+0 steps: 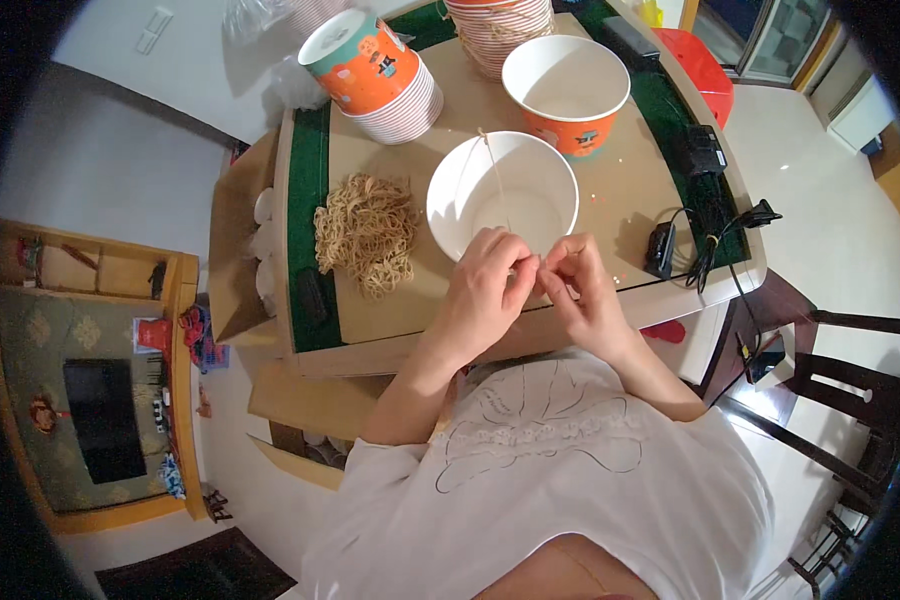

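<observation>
A white paper bucket (448,205) stands open-side up at the table's near edge. A thin tan string (497,178) runs across its mouth from the far rim down toward my fingers. My left hand (487,285) is closed in a pinch at the near rim. Beside it, my right hand (585,292) also pinches, and the fingertips of both hands meet. The string's end between them is too small to make out. To the left of the bucket lies a tangled pile of tan strings (367,235).
Behind stands another orange-and-white bucket (577,130). A stack of nested orange buckets (375,80) leans at the far left, and a further stack (500,35) has strings on it. Black adapters with cables (705,240) lie on the right edge. A cardboard box (238,250) sits left of the table.
</observation>
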Motion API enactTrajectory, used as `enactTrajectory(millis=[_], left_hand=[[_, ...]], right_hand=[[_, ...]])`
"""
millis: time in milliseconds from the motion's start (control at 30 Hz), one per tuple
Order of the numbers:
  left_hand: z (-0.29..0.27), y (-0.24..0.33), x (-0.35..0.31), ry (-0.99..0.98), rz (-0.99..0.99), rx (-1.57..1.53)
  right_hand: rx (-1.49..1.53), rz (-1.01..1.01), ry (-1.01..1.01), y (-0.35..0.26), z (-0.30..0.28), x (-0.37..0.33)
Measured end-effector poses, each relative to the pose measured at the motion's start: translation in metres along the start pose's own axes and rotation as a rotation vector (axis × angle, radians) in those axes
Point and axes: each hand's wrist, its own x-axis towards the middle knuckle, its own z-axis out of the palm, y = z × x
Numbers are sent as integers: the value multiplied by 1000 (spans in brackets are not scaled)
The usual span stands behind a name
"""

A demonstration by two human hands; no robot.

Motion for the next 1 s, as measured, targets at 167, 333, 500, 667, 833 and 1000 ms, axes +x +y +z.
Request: enactTrajectory(millis=[167, 333, 500, 667, 833, 1000], left_hand=[[0, -2, -6, 40, -67, -58], [-14, -2, -6, -22, -77, 16], [-32, -1, -4, -195, 66, 385], [-14, -17, -1, -131, 125, 280], [1, -16, 4, -21, 38, 78], [2, -15, 5, -3, 40, 76]], right_hand=[[-57, 121, 51, -7, -1, -2], [-35, 211, 146, 0, -3, -3], [-42, 251, 125, 6, -7, -4], [-9, 164, 129, 11, 0, -6], [113, 235, 175, 28, -3, -1], [116, 210, 200, 20, 0, 5]])
